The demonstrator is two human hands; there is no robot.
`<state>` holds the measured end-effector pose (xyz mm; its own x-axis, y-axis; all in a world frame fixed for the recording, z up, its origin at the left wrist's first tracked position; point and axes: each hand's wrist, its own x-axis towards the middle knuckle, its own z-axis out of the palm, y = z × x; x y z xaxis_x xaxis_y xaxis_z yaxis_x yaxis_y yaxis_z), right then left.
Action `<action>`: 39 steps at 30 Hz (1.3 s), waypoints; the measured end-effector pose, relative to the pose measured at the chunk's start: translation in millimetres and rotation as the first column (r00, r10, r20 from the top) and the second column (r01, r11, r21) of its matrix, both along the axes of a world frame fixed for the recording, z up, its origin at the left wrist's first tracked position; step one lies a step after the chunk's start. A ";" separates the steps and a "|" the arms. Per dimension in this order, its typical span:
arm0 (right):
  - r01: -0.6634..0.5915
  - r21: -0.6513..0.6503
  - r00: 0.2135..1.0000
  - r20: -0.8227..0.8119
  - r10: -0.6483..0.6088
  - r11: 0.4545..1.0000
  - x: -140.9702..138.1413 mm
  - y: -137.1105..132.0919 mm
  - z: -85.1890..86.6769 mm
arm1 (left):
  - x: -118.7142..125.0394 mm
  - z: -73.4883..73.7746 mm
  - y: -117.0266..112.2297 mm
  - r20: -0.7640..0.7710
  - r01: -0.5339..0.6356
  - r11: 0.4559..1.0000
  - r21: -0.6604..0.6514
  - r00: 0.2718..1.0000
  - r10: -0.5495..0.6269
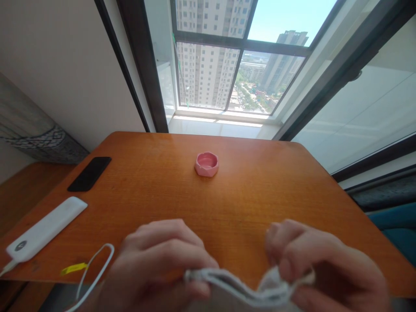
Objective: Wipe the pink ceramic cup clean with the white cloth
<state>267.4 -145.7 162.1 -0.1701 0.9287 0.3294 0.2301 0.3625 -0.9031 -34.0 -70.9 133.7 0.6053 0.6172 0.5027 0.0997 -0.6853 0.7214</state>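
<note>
My left hand [159, 264] and my right hand [321, 268] are both low in the view, near the front edge of the wooden table [247, 203]. Each has its fingers curled and pinched on one end of a small piece of white cloth [247, 288] that stretches between them. The cloth is blurred and partly cut off by the bottom of the picture. A small pink dish [206, 164] sits alone further back on the table, well away from both hands.
A black phone [89, 173] lies at the table's left edge. Nearer me is a white power bank [45, 229] with a white cable [94, 273] looping off it. A large window stands behind the table.
</note>
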 end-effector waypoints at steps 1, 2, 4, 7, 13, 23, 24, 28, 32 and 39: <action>0.139 -0.021 0.990 0.004 -0.138 0.990 1.0 14.0 -1.8 | 10.9 9.4 17.3 0.044 -0.040 0.997 -0.071 0.998 0.043; 0.199 -0.052 0.980 0.015 -0.199 0.979 2.7 31.0 -6.0 | 21.1 14.1 36.8 0.052 -0.105 0.985 -0.138 0.992 0.113; 0.244 -0.137 0.969 0.057 -0.238 0.960 8.3 69.7 -22.4 | 37.2 6.5 78.4 -0.008 -0.185 0.950 -0.253 0.982 0.190; 0.246 -0.195 0.968 0.096 -0.231 0.950 19.5 123.8 -61.2 | 49.0 -39.1 133.6 -0.099 -0.165 0.912 -0.376 0.986 0.138; 0.338 -0.142 0.924 0.237 -0.300 0.930 30.3 172.7 -120.0 | 57.2 -116.2 184.1 -0.137 -0.233 0.906 -0.352 0.971 0.196; 0.324 0.101 0.873 0.352 -0.338 0.941 20.0 128.7 -103.8 | 42.7 -95.3 153.8 -0.077 -0.168 0.979 -0.119 0.984 0.160; 0.299 0.120 0.873 0.366 -0.322 0.947 18.1 116.2 -101.6 | 36.3 -94.3 144.6 -0.066 -0.153 0.986 -0.069 0.987 0.148; 0.183 0.203 0.874 0.415 -0.254 0.962 8.1 66.1 -103.2 | 9.3 -96.1 105.5 -0.129 -0.031 0.952 0.304 0.989 0.074; 0.091 0.291 0.842 0.488 -0.230 0.952 -2.7 28.3 -117.6 | -10.3 -99.3 73.0 -0.227 0.069 0.847 0.528 0.972 0.063; 0.044 0.285 0.815 0.545 -0.199 0.958 -11.5 -6.9 -139.3 | -23.2 -106.8 40.9 -0.295 0.107 0.818 0.565 0.952 0.080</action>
<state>255.9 -152.6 22.8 -0.2885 0.8546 0.4317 0.7257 0.4893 -0.4836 -57.2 -30.0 26.9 0.7859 0.2667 0.5579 0.2282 -0.9636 0.1392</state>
